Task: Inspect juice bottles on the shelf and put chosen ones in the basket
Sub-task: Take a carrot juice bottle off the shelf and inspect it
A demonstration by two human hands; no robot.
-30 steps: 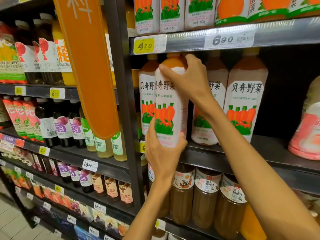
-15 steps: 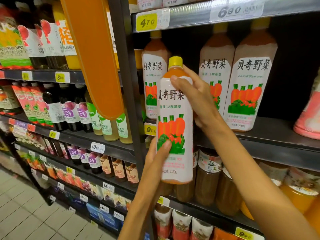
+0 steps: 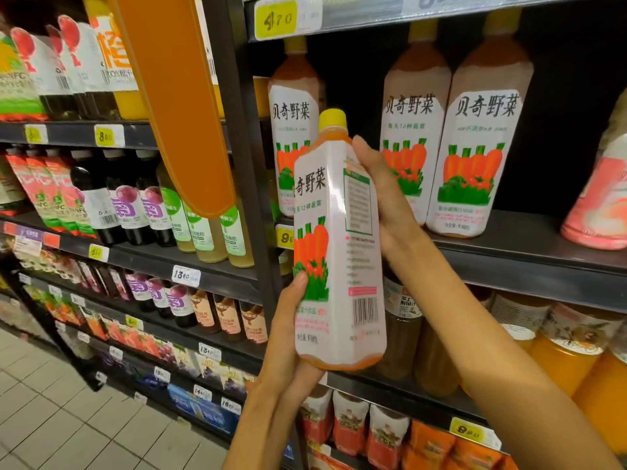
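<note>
Since half a second ago the carrot juice bottle (image 3: 339,239) has come further off the shelf (image 3: 529,262) toward the camera and turned about its long axis, so the side panel with small print and the barcode (image 3: 364,310) now faces out instead of the front label alone; a second ago it was only just being lifted from the row. Bottle is upright, slightly tilted, held in the air in front of the shelf edge, clear of the three matching bottles (image 3: 481,164) standing behind it. Left hand (image 3: 288,337) cups the lower part: thumb lies across the front label near the carrot picture, palm under the base corner, remaining fingers hidden behind the bottle so cannot tell how far they wrap. Right hand (image 3: 380,195) clamps the upper right edge just below the shoulder, fingers curled round the back, thumb side along the label edge; yellow cap (image 3: 333,118) sits above and left of the right fingertips, untouched. Step in hand looks like label inspection. To do it well, probably keep the base supported by the left palm, since a full bottle this tall is likely heavy, and rotate with the right hand rather than regripping both at once; hold the print panel square to the eyes and steady. Smooth shrink-wrap may be slippery, so a firm grasp seems wise. No basket in view.
</note>
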